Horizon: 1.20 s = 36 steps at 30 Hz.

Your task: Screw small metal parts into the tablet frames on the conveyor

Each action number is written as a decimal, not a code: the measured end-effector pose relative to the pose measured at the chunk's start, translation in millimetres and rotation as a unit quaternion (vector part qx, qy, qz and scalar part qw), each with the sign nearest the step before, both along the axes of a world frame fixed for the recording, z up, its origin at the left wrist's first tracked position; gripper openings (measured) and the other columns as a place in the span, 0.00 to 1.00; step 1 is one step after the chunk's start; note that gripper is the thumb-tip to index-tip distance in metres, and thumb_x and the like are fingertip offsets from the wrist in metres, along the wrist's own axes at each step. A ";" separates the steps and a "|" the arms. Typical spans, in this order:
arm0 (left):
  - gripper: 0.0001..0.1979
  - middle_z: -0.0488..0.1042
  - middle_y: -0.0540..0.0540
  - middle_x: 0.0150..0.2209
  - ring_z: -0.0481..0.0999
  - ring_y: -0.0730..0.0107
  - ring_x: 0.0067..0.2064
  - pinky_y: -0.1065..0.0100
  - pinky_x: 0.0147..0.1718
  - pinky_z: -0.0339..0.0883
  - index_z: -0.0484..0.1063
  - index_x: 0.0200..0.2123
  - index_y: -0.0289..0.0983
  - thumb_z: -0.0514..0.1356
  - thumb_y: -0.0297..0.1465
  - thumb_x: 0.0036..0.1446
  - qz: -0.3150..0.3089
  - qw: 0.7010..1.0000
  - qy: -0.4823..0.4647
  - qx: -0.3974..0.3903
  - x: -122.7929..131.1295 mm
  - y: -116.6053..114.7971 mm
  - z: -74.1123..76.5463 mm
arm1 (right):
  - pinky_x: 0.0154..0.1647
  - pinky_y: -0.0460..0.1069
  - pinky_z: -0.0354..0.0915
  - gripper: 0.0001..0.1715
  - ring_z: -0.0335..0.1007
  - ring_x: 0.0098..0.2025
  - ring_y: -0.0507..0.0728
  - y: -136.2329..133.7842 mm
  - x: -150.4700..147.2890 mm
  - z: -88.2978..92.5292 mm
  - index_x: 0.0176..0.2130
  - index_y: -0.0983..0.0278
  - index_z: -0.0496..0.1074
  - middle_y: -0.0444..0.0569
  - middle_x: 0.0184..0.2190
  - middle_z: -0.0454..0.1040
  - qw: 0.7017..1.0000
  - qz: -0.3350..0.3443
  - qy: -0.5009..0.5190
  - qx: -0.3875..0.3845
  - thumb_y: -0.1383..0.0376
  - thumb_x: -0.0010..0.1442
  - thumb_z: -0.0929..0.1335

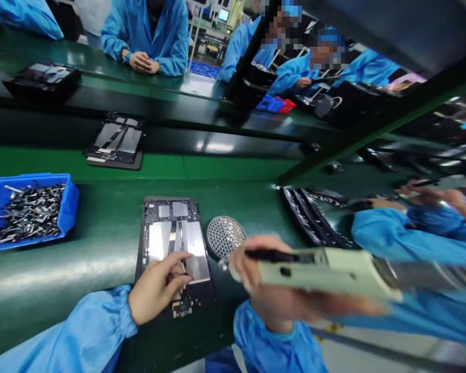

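Note:
An opened tablet [197, 259] lies on the green bench in front of me, its silver battery plates and dark circuit board bare. My left hand [159, 285] rests on its lower part, thumb and forefinger apart near a thin ribbon strip; I see nothing held. In my right hand [272, 305] is a pale electric screwdriver [318, 269] with a black lever, blurred by motion. Its tip points left, close to the near edge of a round metal screw tray [226, 237], a dish of small holes with loose screws at its right side. The tray sits just right of the tablet.
A blue bin [72, 207] of small dark and silver parts stands at left. A second opened tablet [116, 140] lies farther back. Dark curved strips [306, 217] lie at right, near a co-worker's blue sleeve [384, 228]. A green metal beam [357, 129] slants overhead at right.

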<state>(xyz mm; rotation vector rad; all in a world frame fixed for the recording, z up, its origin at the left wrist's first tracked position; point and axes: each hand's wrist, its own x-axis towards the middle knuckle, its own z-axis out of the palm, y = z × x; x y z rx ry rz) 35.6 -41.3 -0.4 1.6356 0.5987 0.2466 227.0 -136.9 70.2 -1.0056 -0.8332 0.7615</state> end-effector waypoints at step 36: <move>0.10 0.73 0.51 0.26 0.66 0.73 0.23 0.69 0.21 0.63 0.78 0.39 0.43 0.67 0.42 0.60 0.282 0.946 0.069 0.146 -21.7 78.4 32.6 | 0.09 0.49 0.56 0.40 0.56 0.11 0.51 25.8 30.3 -22.9 0.31 0.60 0.77 0.44 0.18 0.69 0.993 -0.100 0.067 0.019 0.27 0.52 0.70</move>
